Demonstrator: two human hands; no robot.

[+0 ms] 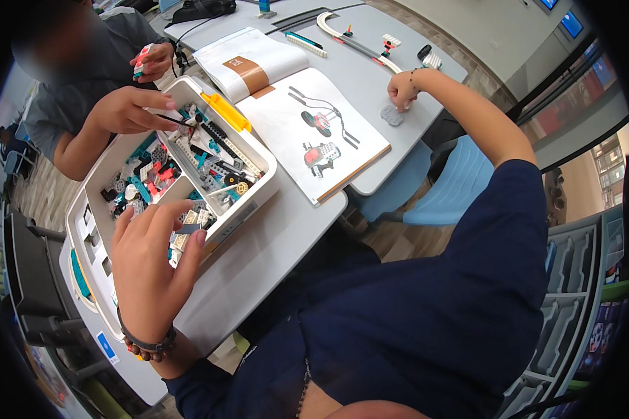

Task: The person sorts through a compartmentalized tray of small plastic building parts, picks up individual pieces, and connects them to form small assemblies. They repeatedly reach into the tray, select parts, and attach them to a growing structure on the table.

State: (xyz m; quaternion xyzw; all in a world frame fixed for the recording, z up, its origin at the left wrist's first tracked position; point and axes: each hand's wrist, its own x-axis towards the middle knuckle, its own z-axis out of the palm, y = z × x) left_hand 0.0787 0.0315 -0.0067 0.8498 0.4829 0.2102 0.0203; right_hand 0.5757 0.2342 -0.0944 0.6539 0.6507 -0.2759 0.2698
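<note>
Head view, two hands (150, 251), one parts bin (258, 150)

My left hand (150, 258) touched the glossy white plastic parts bin (255, 150); at two o'clock lay matt paper, the open instruction booklet (286, 119).

We can't see what the left hand (150, 262) picks at; its fingers cover the parts bin (255, 150) corner. Right hand (402, 89) hides part of a grey piece (392, 116), maybe a gear plate. Co-worker's face blurred, body cut off top-left.
</note>
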